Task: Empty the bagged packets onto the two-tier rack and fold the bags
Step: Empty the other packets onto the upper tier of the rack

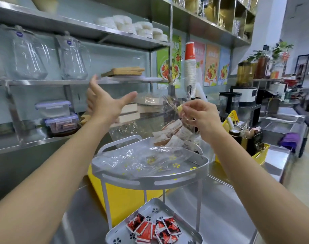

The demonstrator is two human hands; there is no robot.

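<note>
One grey metal two-tier rack (150,180) stands on the steel counter (220,208), in front of a yellow box (122,199). Its lower tier (150,205), nearest the camera, holds a loose pile of small red-and-black square packets (154,229); roughly eight are visible, some overlapping, so the exact count cannot be told. Its upper tier (199,166) holds one flattened clear plastic bag (136,161) lying across the tray floor.

A second clear plastic bag (167,110) hangs above the far right edge of the upper tier. It contains several brown-and-white paper packets (173,136), bunched at its lower end just above the tier rim; their number cannot be told.

The right hand (201,117) is raised at the right of the hanging bag. Its thumb and forefinger are pinched together on the bag's top edge, where a small yellow tab shows; the remaining fingers are curled loosely.

The left hand (104,103) is raised at the left, fully spread, palm towards the bag, thumb extended to the right. It grips nothing; whether the thumb tip touches the film cannot be told.
</note>
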